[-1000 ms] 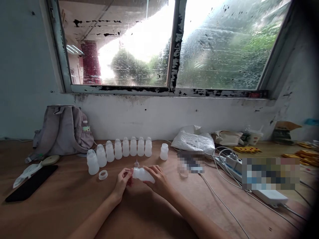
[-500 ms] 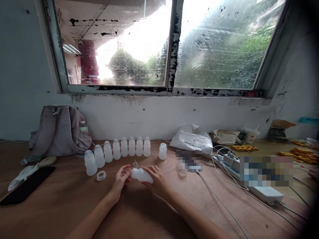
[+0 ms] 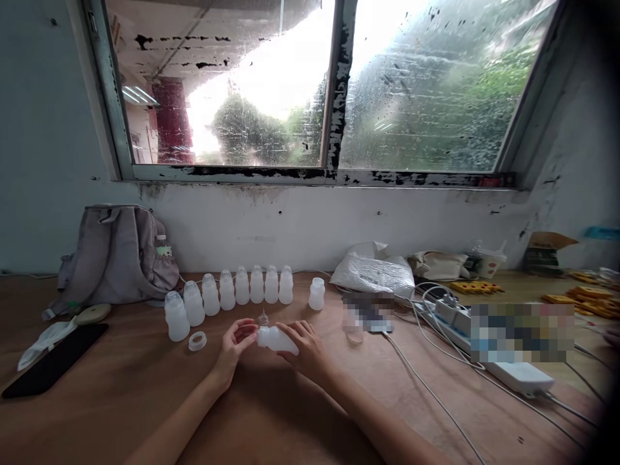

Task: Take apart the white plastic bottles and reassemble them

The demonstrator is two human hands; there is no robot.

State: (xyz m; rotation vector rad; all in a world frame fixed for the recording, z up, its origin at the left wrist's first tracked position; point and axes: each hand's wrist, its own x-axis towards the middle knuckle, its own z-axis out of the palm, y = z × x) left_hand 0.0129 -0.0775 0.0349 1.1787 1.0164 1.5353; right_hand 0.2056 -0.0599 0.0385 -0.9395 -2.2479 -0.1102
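My right hand (image 3: 306, 349) is closed round the body of a frosted white baby bottle (image 3: 277, 339), which lies tilted with its mouth to the left. At that mouth, my left hand (image 3: 236, 345) has its fingers curled together; whatever they pinch is hidden. A clear bottle nipple (image 3: 263, 318) stands on the table just behind the held bottle. To the left lies a translucent screw ring (image 3: 197, 341). Several capped baby bottles (image 3: 227, 290) stand in a curved row behind my hands. One uncapped baby bottle (image 3: 316, 294) stands apart, right of the row.
A grey backpack (image 3: 119, 255) leans at the back left, with a black phone-like slab (image 3: 55, 360) before it. On the right are a silvery plastic bag (image 3: 372, 274), a white power strip (image 3: 518, 376) with trailing cables, and yellow parts (image 3: 586, 298).
My left fingers have loosened a little at the bottle's mouth, and more of its rim shows. The held bottle has shifted only slightly; my right hand keeps its grip.
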